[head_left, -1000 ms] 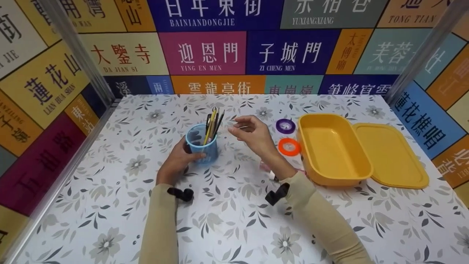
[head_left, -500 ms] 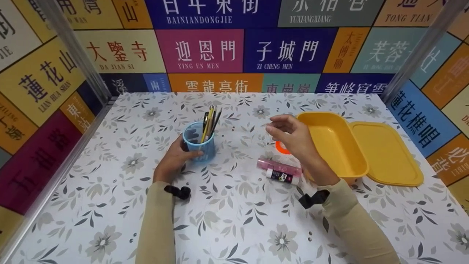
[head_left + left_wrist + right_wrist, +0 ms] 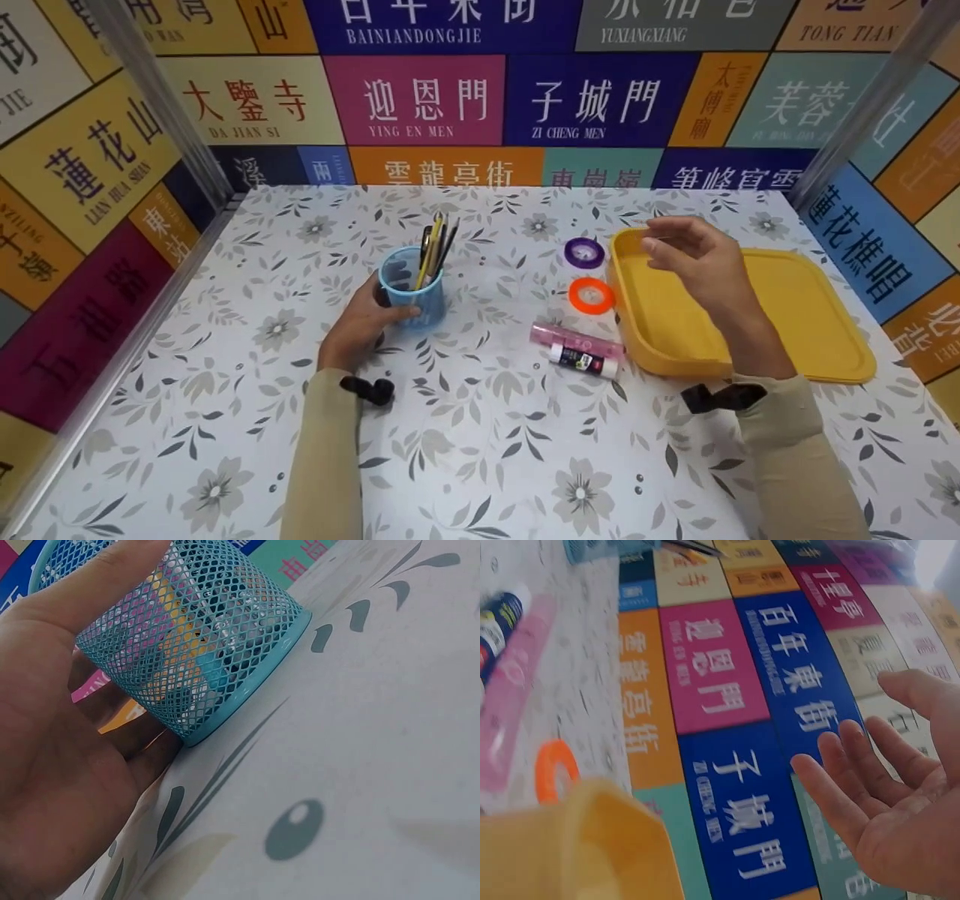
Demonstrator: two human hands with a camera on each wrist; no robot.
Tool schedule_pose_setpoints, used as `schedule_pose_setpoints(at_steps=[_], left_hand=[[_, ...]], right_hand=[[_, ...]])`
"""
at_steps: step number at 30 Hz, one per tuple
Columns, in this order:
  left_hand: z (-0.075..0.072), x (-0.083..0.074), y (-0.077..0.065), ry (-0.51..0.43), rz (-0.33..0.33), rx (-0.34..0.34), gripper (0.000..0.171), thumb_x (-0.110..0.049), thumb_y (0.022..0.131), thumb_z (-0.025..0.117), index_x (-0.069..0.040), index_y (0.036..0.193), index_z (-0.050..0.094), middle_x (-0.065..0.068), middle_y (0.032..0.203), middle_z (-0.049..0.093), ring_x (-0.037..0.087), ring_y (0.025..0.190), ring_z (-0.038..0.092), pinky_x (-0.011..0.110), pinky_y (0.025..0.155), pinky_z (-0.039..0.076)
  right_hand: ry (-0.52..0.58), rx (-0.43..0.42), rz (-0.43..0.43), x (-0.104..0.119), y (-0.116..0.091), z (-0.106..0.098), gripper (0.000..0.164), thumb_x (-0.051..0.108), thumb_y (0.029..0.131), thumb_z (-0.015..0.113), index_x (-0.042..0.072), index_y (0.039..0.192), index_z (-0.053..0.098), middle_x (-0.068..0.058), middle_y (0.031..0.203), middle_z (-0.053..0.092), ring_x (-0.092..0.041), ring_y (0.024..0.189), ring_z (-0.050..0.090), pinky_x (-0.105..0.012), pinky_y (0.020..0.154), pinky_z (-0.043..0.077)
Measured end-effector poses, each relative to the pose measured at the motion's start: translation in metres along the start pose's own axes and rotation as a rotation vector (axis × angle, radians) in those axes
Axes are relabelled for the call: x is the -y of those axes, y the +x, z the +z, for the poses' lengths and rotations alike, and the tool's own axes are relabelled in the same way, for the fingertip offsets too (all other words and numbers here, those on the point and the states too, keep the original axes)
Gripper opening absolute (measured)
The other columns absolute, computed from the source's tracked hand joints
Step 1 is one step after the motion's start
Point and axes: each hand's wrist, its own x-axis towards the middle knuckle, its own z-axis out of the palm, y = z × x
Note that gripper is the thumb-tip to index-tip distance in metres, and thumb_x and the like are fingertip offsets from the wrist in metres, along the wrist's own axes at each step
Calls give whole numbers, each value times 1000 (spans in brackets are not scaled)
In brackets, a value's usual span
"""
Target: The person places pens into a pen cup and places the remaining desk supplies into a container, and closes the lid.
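My left hand (image 3: 358, 324) grips a light blue mesh pen holder (image 3: 420, 307) from its left side, thumb across the front. Several pencils (image 3: 435, 251) and a dark-handled item stand in it, leaning right. In the left wrist view the mesh wall (image 3: 225, 622) shows the fingers curled round behind, with the base rim at the tablecloth. Over the yellow box (image 3: 634, 330) hovers my right hand (image 3: 705, 270), fingers loosely bent, holding nothing. The right wrist view shows that hand (image 3: 900, 787) with fingers spread apart, above the box's corner (image 3: 592, 832).
Left of the box lie a purple tape roll (image 3: 584, 253), an orange tape roll (image 3: 591, 295), a pink translucent tube (image 3: 574, 339) and a glue stick (image 3: 583, 361). The yellow lid (image 3: 817, 315) lies right of the box. Printed panels (image 3: 427, 101) wall the table's back and sides.
My right hand has moved right, from beside the pen holder across the tape rolls to above the yellow box. My left hand keeps its grip on the pen holder in the same place.
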Motion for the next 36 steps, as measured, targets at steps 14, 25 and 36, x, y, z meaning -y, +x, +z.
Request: schedule_pose_setpoints(at_steps=[14, 25, 36], left_hand=[[-3, 0, 0, -51, -26, 8, 107, -40, 67, 92, -29, 155, 32, -3, 155, 45, 20, 149, 35, 45, 128, 21], [-1, 0, 2, -66, 6, 16, 104, -35, 71, 91, -24, 156, 31, 0, 156, 44, 22, 148, 36, 43, 127, 24], [0, -4, -1, -28, 15, 16, 103, -35, 72, 90, -28, 156, 30, -2, 157, 43, 20, 150, 33, 43, 128, 22]], right_hand=[[175, -88, 64, -41, 8, -53, 52, 37, 90, 73, 14, 134, 59, 3, 124, 67, -10, 105, 68, -18, 79, 60], [90, -85, 187, -71, 3, -91, 59, 46, 87, 72, 17, 136, 57, 12, 117, 66, -6, 98, 67, -17, 79, 60], [-29, -52, 332, -104, 4, -109, 69, 57, 85, 68, 24, 143, 52, 21, 122, 58, -9, 108, 62, -17, 86, 58]])
